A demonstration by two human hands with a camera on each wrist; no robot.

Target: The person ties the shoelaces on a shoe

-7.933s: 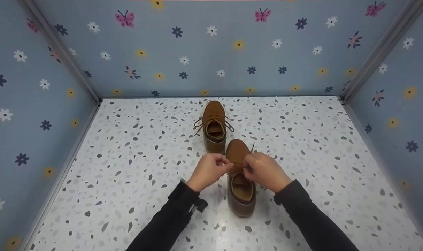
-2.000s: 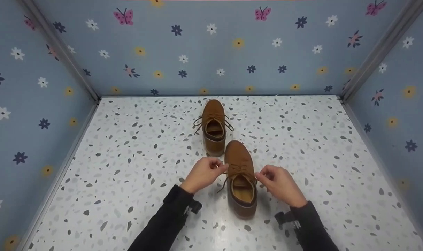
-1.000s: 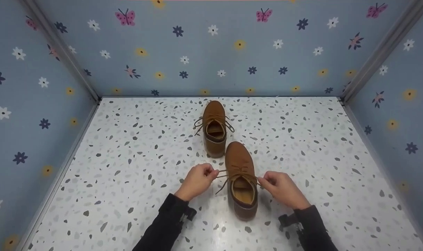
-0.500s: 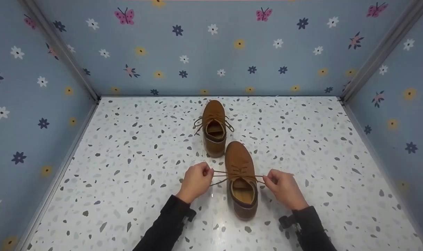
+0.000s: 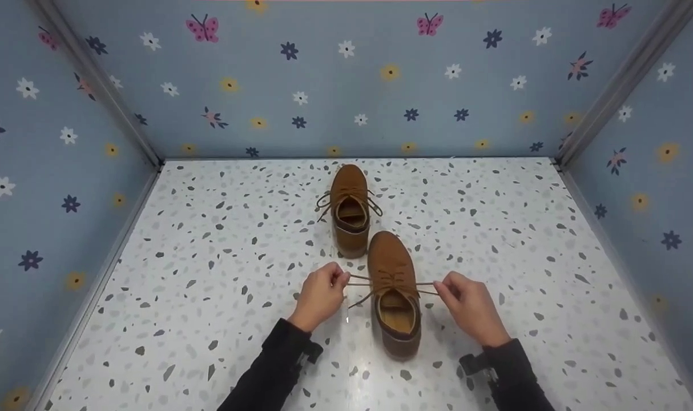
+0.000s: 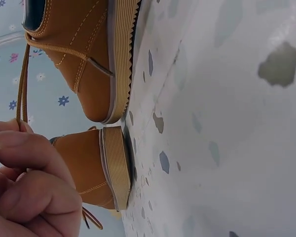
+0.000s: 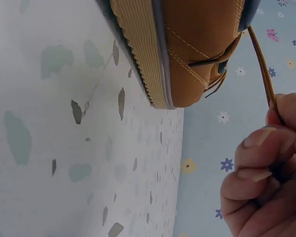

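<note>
The nearer brown lace-up shoe stands on the floor between my hands, toe pointing away. My left hand pinches one loop of its shoelace, drawn out to the left. On the other side my right hand pinches the opposite shoelace loop, pulled out to the right. Both loops look taut and meet over the tongue at the shoe's opening. A loose lace end hangs down the shoe's left side, and another lace end lies along its right side.
A matching brown shoe stands just ahead and slightly left, its laces in a bow. Blue panels printed with flowers and butterflies enclose the white speckled floor at the back and both sides.
Earlier both hands worked close together over the laces. They have since moved apart to either side, drawing the two loops outward; the right hand is slightly farther right than half a second ago.
</note>
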